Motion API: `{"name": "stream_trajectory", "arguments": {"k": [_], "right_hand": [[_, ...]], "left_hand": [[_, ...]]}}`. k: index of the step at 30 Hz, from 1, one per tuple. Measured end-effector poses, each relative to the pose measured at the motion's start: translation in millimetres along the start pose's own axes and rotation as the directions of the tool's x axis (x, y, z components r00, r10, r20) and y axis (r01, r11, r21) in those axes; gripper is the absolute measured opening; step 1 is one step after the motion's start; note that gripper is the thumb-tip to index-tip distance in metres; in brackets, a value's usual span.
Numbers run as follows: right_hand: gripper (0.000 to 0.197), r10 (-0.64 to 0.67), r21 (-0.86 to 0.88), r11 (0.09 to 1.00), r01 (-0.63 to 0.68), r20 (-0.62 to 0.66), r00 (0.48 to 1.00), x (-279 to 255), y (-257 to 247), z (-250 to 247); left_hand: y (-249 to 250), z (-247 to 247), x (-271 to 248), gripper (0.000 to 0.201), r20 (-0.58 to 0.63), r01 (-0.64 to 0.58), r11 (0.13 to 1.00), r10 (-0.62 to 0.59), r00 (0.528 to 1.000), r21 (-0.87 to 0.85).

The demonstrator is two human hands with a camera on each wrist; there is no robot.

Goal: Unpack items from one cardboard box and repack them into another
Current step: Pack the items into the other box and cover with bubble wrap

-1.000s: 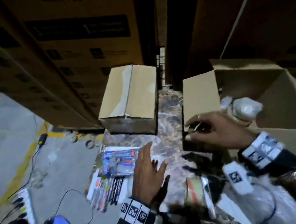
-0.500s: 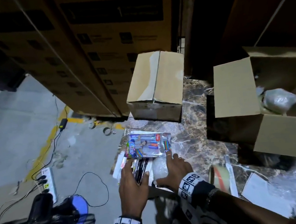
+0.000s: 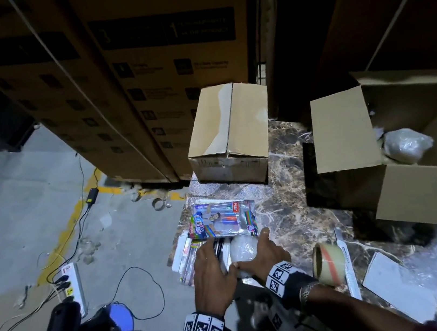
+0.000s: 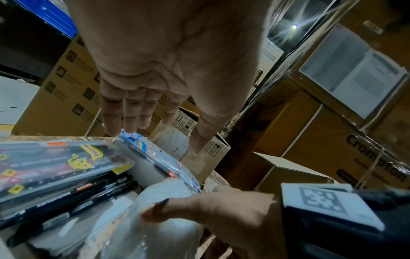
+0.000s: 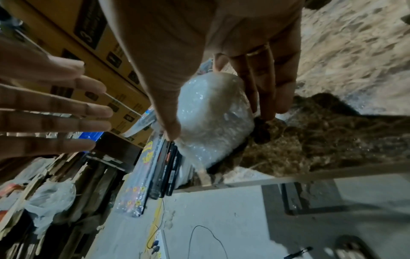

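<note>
Right hand curled around bubble-wrapped bundle on bench, beside pen packs. Left hand flat, fingers straight, over the packs. Likely risk: slippery wrap sliding out of grip, or packs pushed off the near bench edge.

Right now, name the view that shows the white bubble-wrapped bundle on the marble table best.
The right wrist view: the white bubble-wrapped bundle fills the middle, with the right hand curled around it. The left wrist view shows it low and partly cut off. The head view shows only a small patch between both hands.
</note>
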State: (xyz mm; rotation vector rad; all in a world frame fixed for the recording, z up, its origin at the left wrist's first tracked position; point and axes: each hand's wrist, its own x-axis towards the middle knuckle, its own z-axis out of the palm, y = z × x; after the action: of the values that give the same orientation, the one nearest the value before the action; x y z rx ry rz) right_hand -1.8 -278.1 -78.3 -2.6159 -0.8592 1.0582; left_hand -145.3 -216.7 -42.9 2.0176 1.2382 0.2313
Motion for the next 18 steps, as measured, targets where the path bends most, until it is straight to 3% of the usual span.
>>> {"name": "stream_trajectory", "arguments": {"k": [9,13,18], "right_hand": [[0.129,0.045,0.033,0.998,-0.046,0.036,0.998,-8,28,-16],[0.115,0.034,0.022,0.999,-0.036,0.08,0.996,-12,45,-22],[0.104,-0.04,-0.021,0.999,0.04,0.012,0.999,-19,49,-20]], "left_hand": [[-4,8,4,0.066,0.023,-0.035,0.998,0.034,0.999,0.048],[4,14,3,0.066,0.055,-0.071,0.995,0.067,0.996,0.077],[24,24,13,0.072,0.111,-0.133,0.981,0.117,0.987,0.143]]}}
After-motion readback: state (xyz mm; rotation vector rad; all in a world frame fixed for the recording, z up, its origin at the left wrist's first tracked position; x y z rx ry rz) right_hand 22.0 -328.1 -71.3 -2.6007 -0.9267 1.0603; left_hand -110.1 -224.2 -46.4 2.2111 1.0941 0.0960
